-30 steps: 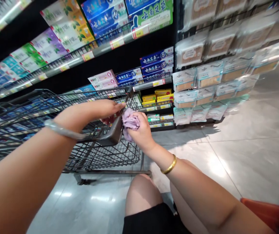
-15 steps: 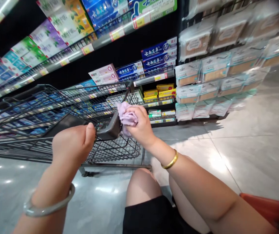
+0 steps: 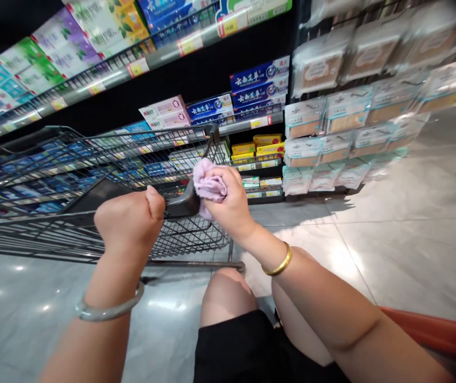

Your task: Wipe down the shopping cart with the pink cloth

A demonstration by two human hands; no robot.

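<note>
A black wire shopping cart [image 3: 190,234] stands in front of me, turned sideways along the shelves. My left hand [image 3: 128,218] is closed round its dark handle [image 3: 180,206], with the fingers hidden behind the fist. On that wrist sits a pale bangle [image 3: 108,313]. My right hand [image 3: 234,205] grips a crumpled light purple cloth [image 3: 211,183]. The cloth rests against the right end of the handle, and part of it hangs below my fingers. A gold bangle [image 3: 279,260] circles the right wrist.
Store shelves [image 3: 152,58] with boxed goods run behind the cart. Hanging packs [image 3: 347,109] fill a rack at the right. Below lies a shiny tiled floor [image 3: 395,244]. Something orange-red [image 3: 419,324] is at the lower right, beside my right arm.
My left hand has shifted up and to the right in view, closer to the cloth. The right hand keeps hold of the cloth at the handle's end. The view has tilted slightly.
</note>
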